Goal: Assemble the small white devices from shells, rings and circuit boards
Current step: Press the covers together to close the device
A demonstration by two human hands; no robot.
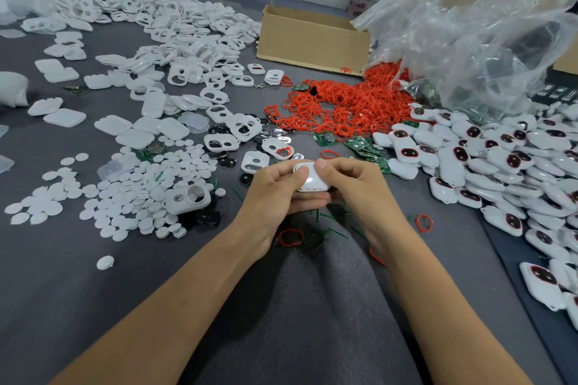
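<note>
While left hand [275,187] and right hand [350,181] grip the white device [312,180], white discs [140,194] crowd leftward.

Your left hand [275,184] and right hand [350,184] cover the underside and both ends of the small white rounded plastic device [312,181]. The crumpled clear plastic bag [484,25] veils the back of the heap of red rings [344,103] and runs off the top and right edges.

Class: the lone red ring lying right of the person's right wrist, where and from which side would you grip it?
Probably from above: pinch the red ring by its band, one finger inside the loop, one outside. It lies flat on the grey cloth, offering no side edge.
</note>
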